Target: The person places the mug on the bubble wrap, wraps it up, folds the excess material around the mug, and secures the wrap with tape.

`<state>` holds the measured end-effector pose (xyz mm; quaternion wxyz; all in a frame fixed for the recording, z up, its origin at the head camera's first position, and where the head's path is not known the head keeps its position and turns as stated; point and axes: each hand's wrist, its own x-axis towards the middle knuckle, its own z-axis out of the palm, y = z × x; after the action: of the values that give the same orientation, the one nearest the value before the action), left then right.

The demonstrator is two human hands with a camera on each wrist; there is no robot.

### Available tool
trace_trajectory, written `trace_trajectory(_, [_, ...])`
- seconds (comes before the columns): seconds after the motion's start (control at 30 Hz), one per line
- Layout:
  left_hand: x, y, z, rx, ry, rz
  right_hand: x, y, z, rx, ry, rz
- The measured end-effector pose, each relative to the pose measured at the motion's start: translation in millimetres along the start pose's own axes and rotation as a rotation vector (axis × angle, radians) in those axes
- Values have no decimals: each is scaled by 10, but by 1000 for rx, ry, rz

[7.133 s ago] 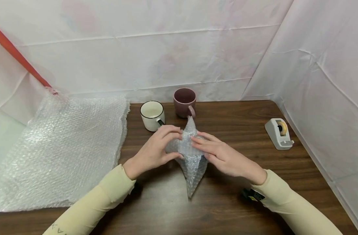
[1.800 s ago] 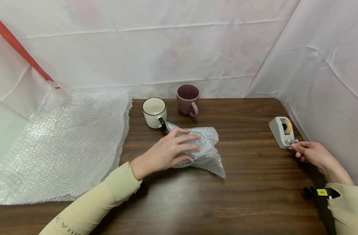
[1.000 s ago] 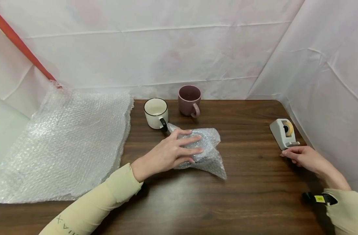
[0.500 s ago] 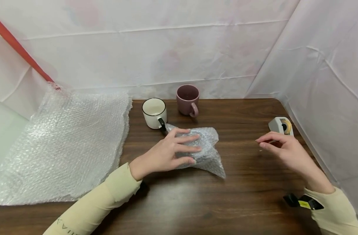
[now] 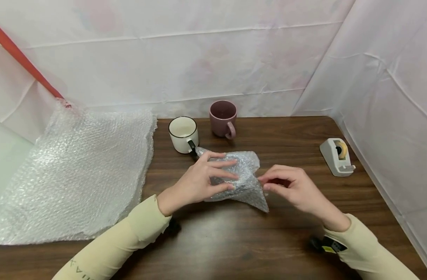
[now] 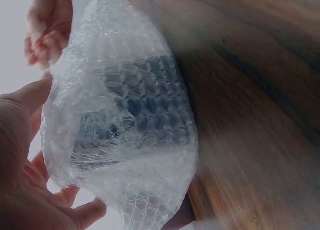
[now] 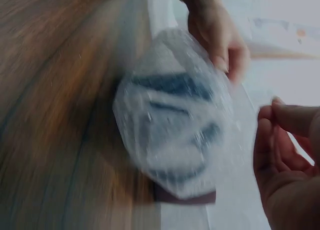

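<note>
A bubble-wrapped bundle (image 5: 246, 181) lies on the table in the head view, its corners sticking out. Something dark blue shows through the bubble wrap (image 6: 150, 100) in the left wrist view; its kind is hard to tell. My left hand (image 5: 201, 177) rests on top of the bundle with fingers spread, pressing it. At the bundle's right side, my right hand (image 5: 292, 186) pinches a small piece of clear tape between thumb and fingers, barely visible. Right of that hand stands a white tape dispenser (image 5: 334, 159) with a yellowish roll.
A white mug (image 5: 183, 136) with black rim and handle stands behind the bundle, close to its corner. Beside it is a mauve mug (image 5: 222, 118). Stacked bubble wrap sheets (image 5: 83, 175) cover the table's left side. Fabric walls (image 5: 185, 70) close off the back and right.
My right hand has pulled tape from the dispenser and moved left to the bundle. Earlier both hands were on the bundle, which has since been turned. The left hand has stayed on it.
</note>
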<state>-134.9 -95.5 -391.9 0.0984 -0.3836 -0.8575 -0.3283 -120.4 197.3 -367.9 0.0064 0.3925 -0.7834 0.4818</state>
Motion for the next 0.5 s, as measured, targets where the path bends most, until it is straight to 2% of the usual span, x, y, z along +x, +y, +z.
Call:
trace_trajectory(0.1, [-3,-11,5,30,11,28,88,-18,149,-50,37,-75])
trace_trajectory(0.2, [-6,-25,13,44,21,51,159,-36,266,-143,62,-149])
trace_trajectory(0.33, [-6,-38,21,42,33,61,224,-37,375,-268,67,-201])
trace_trajectory(0.5, [-6,-50,26,45,49,75,269,-5,455,-376,67,-273])
